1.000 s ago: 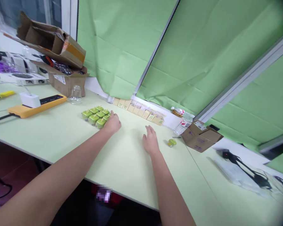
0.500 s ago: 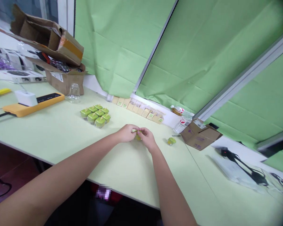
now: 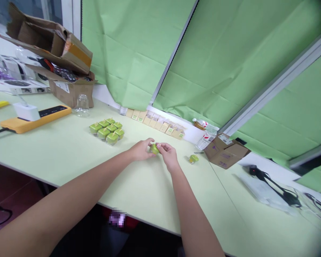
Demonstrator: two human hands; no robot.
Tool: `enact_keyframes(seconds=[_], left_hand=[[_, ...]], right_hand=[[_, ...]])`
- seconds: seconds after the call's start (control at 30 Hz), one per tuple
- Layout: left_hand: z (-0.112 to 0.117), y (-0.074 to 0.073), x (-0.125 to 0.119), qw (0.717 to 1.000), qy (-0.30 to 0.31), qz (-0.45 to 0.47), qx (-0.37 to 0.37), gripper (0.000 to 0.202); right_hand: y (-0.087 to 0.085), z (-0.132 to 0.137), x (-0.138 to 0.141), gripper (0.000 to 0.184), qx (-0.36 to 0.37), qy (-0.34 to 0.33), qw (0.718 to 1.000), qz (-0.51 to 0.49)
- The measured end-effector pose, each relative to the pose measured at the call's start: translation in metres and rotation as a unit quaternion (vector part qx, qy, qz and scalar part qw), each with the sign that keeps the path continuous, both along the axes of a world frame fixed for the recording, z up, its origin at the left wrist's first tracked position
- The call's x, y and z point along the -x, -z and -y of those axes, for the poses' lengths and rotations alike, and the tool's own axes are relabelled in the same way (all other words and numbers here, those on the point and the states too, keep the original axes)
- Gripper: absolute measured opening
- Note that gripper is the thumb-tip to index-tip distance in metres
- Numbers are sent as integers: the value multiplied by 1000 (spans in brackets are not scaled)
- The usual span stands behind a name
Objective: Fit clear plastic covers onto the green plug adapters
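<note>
A small clear cup with a green lid sits between my two hands over the middle of the table. My right hand pinches the top of its lid from the right. On the left side, my left hand curves around the cup, thumb low and index finger raised a little off it. Another green-lidded cup stands alone to the right. Several more green-lidded cups are grouped in rows at the left, each with a small pale piece on top.
Small tan boxes line the wall. At the left are a yellow power strip, a clear plastic jar and stacked cardboard boxes. Toward the right lie plastic bottles, a cardboard box and black cables.
My left index finger has lifted away from the lid and the left hand has loosened. The green lid now shows more plainly under my right fingertips. The view has shifted slightly.
</note>
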State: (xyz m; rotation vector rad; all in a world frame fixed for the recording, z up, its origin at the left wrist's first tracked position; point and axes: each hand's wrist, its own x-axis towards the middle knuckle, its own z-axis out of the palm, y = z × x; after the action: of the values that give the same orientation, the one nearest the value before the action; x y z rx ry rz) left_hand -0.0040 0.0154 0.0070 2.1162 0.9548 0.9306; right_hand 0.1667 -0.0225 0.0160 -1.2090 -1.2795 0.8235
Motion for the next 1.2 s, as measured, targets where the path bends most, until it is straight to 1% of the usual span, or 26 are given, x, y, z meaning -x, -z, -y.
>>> enact_keyframes(seconds=[0.1,0.13,0.23,0.3,0.37,0.43,0.5,0.6,0.67,0.73,0.77,0.83,0.9,0.97,1.07,1.2], left_hand=[[-4,-2,3,999,0,14,-37,55],[-5,-2,4,999,1,10,-44,53],[-9,2,8,998,-7,-32,-44,56],[-12,5,11,996,-36,-65,-47,56],[-15,8,14,991,-81,-90,-55,52],[-19,10,16,983,-128,-117,-57,52],[-21,11,18,975,-160,-146,-58,52],[-20,8,20,965,-175,-180,-77,50],[-15,1,21,961,-166,-180,-129,47],[-7,-8,20,958,-139,-142,-207,45],[-2,-12,18,957,-117,-110,-241,44],[5,-18,14,958,-56,-48,-277,45],[10,-20,11,960,6,-7,-281,45],[11,-19,8,962,47,16,-269,46],[10,-14,7,965,71,35,-249,48],[8,-12,8,969,87,52,-227,48]], right_hand=[[-3,2,3,34,17,16,999,-43],[-5,3,3,34,19,22,998,-61],[-11,5,0,32,3,46,987,-155],[-15,6,-7,32,1,47,972,-229],[-16,6,-12,31,24,39,961,-274],[-15,6,-14,28,58,28,957,-284],[-15,7,-11,27,82,1,958,-276],[-17,11,-5,33,98,-42,964,-245],[-21,14,-2,38,104,-48,969,-219],[-24,17,0,39,111,-52,973,-196],[-24,18,1,39,116,-58,974,-188],[-24,18,2,41,126,-80,973,-174],[-21,17,3,45,130,-99,974,-154],[-19,17,4,49,136,-102,977,-130],[-18,17,6,53,150,-91,979,-100],[-19,17,9,48,147,-67,984,-79]])
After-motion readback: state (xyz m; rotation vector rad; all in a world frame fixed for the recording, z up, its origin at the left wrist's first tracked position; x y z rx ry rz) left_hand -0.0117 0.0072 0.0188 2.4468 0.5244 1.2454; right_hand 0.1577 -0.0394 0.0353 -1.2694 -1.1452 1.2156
